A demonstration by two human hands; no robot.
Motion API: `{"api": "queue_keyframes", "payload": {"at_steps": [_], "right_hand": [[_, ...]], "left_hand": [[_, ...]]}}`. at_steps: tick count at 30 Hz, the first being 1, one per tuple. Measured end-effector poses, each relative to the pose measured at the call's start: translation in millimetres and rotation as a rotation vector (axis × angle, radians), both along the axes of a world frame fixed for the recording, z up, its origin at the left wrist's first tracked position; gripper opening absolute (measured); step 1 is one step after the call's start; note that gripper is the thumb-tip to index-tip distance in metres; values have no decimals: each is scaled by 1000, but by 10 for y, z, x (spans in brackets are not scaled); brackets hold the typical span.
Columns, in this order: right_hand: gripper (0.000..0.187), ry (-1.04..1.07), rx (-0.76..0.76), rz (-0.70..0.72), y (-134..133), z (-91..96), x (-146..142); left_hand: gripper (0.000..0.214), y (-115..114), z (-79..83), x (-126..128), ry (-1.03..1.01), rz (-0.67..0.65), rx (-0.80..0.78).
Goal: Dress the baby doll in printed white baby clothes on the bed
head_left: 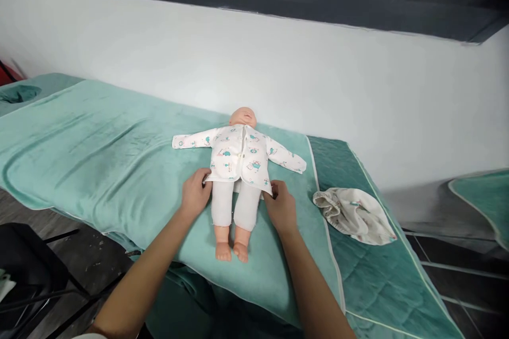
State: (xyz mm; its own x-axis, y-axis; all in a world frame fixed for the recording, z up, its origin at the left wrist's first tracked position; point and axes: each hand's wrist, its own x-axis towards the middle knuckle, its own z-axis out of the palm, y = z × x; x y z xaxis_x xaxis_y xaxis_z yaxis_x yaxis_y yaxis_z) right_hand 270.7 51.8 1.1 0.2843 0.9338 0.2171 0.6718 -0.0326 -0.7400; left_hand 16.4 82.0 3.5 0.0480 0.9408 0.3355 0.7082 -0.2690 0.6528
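A baby doll [243,116] lies on its back on the green-covered bed [131,169], head toward the wall and bare feet toward me. It wears a white printed jacket [226,154] with both sleeves stretched out sideways; the front edges meet at mid-chest and part at the bottom. White cloth covers its legs [222,204]. My left hand [196,190] pinches the jacket's lower hem at the doll's side, on the left of the view. On the opposite side, my right hand [280,204] grips the other lower corner of the hem. Both sets of fingertips are partly hidden.
A crumpled white printed garment [356,214] lies on the darker green quilted cover [382,270] at the right. Behind the bed stands a white wall [278,69]. A black chair [29,270] is on the floor at the lower left.
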Motion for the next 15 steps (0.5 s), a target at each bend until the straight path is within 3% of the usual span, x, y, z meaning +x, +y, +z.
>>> {"api": "queue_keyframes", "payload": {"at_steps": [4, 8, 12, 15], "right_hand": [[33, -67, -36, -61, -79, -25, 36], [34, -115, -43, -92, -120, -32, 51], [36, -167, -61, -22, -131, -35, 82], [43, -64, -63, 80, -157, -29, 133]], "left_hand": [[20, -71, -26, -71, -127, 82, 43], [23, -104, 0, -81, -147, 54, 17], [14, -134, 31, -109, -350, -4, 54], [21, -68, 51, -127, -597, 58, 81]]}}
